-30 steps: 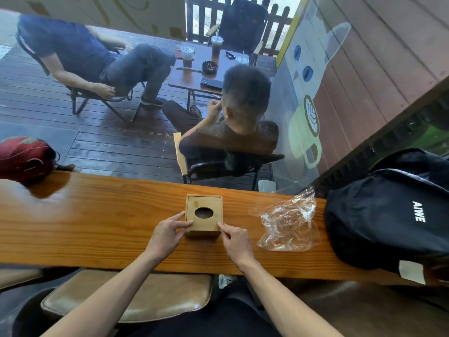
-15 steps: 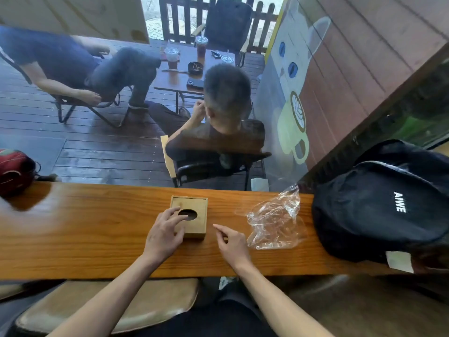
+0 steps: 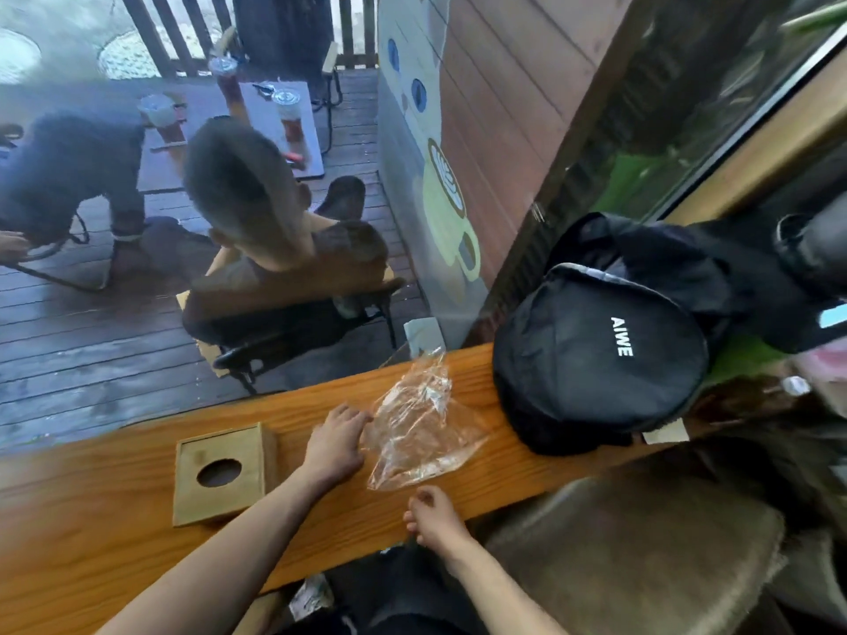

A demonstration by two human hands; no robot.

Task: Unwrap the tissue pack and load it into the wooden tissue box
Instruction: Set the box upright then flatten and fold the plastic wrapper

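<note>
Wooden tissue box [image 3: 224, 474] closed, beside empty clear wrapper [image 3: 421, 428].

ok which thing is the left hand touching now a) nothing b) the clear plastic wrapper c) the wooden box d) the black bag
b: the left hand reaches past the wooden tissue box and its fingertips meet the edge of the clear plastic wrapper on the counter.

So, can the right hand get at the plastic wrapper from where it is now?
Probably yes: the right hand rests on the counter edge just below the plastic wrapper, with only bare wood between them.
</note>
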